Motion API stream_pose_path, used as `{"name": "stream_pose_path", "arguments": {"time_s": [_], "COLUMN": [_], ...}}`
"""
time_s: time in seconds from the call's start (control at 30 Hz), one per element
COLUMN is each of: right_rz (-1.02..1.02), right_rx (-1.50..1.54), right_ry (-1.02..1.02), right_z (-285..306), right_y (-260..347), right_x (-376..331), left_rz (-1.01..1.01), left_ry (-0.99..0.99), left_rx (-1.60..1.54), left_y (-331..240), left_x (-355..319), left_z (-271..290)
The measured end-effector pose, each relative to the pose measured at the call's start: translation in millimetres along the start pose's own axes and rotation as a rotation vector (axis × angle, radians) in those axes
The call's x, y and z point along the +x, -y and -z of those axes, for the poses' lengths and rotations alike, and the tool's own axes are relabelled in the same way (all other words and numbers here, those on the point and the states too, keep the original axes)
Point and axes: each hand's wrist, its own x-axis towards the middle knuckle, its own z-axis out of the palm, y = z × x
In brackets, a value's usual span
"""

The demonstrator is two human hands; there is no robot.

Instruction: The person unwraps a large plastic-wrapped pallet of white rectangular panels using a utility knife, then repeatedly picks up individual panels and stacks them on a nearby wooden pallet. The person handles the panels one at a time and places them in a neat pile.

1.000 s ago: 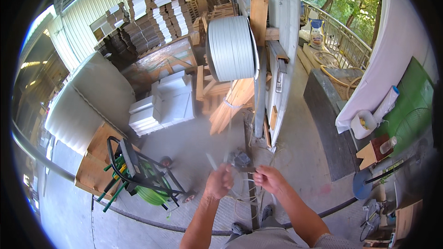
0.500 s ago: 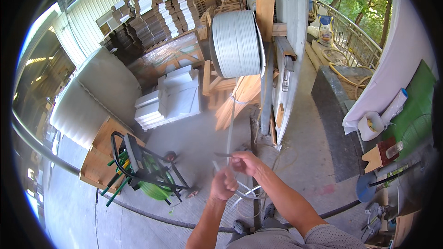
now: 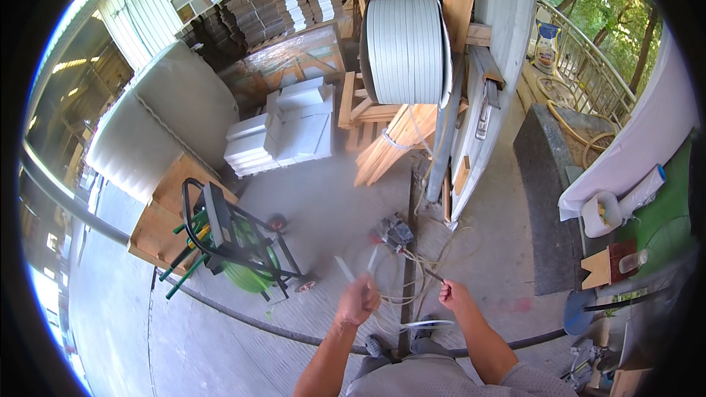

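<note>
White flat packs [image 3: 283, 129] stacked mid-floor left of the pallets, brown and white carton stacks [image 3: 257, 0] along the far wall, white jug [image 3: 601, 215] at right.

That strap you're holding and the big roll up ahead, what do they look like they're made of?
The strap in the left hand and right hand looks like plastic banding: thin, flat, whitish, curling in loose loops. The roll seems the same pale band, tightly wound. Too small to be sure.

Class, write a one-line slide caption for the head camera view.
Two bare hands, left hand and right hand, grip white strapping band near a large strap reel.
</note>
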Motion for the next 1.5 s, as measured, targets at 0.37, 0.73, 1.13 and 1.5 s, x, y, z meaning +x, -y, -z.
{"name": "stream_pose_path", "arguments": {"time_s": [0.37,0.73,1.13,1.5], "right_rz": [0.605,1.943,2.13,1.809], "right_rx": [-0.452,-0.789,-1.714,-2.148], "right_ry": [-0.032,-0.274,-0.991,-1.163], "right_z": [-31,-245,-389,-425], "right_y": [50,216,368,401], "right_x": [-85,-264,-231,-186], "left_rz": [-0.125,-0.029,-0.162,-0.056], "left_ry": [-0.186,-0.367,-0.586,-0.744], "left_rx": [0.346,0.075,0.112,0.027], "left_y": [18,63,85,87], "left_x": [-8,-58,-83,-105], "left_z": [13,77,84,48]}}
